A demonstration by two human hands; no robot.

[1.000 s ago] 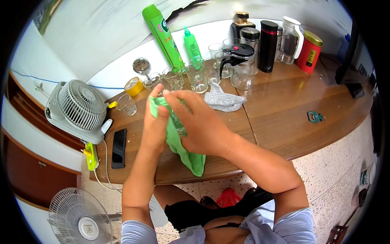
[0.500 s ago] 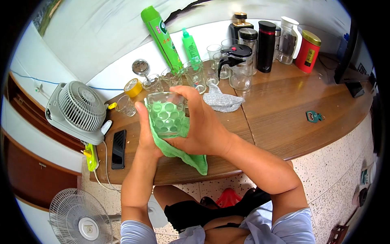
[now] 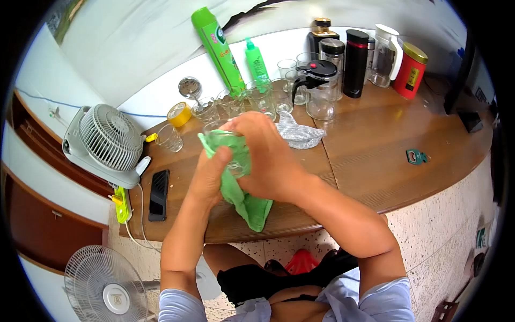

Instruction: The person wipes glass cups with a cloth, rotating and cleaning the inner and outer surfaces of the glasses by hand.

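A clear drinking glass [image 3: 240, 165] is between my two hands above the front of the table, tilted and partly hidden by fingers. My left hand [image 3: 208, 174] is closed on a green cloth [image 3: 249, 210], pressing it around the glass's near side. The cloth's loose end hangs below toward the table edge. From the right, my right hand [image 3: 268, 155] wraps its fingers about the same glass; the hand is a little blurred. Behind the hands stand several empty glasses [image 3: 260, 99], and a grey-white mesh cloth [image 3: 300, 133] lies beside them.
At the left are a box fan [image 3: 110, 138], a phone [image 3: 159, 196], yellow tape [image 3: 178, 115] and a lone glass [image 3: 169, 139]. Behind stand a teapot [image 3: 321, 107], black flask [image 3: 356, 64], pitcher [image 3: 382, 59] and red tin [image 3: 411, 72]. A green bottle opener [image 3: 416, 156] lies right.
The glass has turned and more of it is covered by cloth and fingers. My left thumb has moved right across its front, and the cloth has bunched up.
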